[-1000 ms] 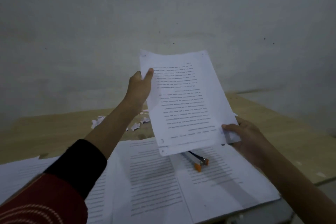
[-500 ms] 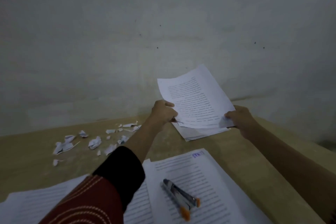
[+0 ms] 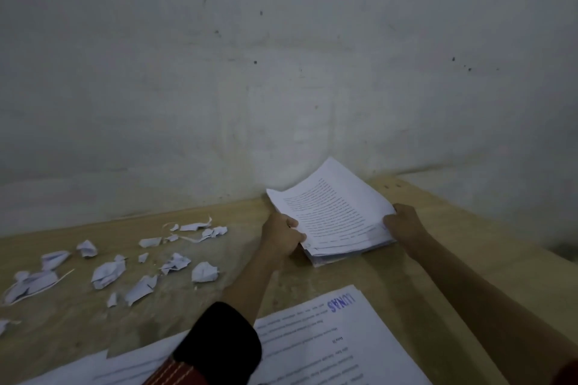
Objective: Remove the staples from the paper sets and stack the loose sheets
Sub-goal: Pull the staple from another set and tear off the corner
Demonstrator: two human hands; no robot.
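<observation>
Holding a stack (image 3: 331, 212) of sheets at the far side of the worktop (image 3: 438, 275), close to the wall (image 3: 281, 72), both hands are curling round its edges; the left hand (image 3: 283, 236) is gripping the near left corner, thumb on top; the right hand (image 3: 405, 223) is pinching the right corner; the top sheets are curving up at the far end; torn scraps (image 3: 109, 272) are lying well to the left; more printed papers (image 3: 328, 347) are lying near the person; a black sleeve (image 3: 219, 341) is crossing over them.

Dim, flat, greyish light; soft grainy detail, wide-angle bending at edges.
</observation>
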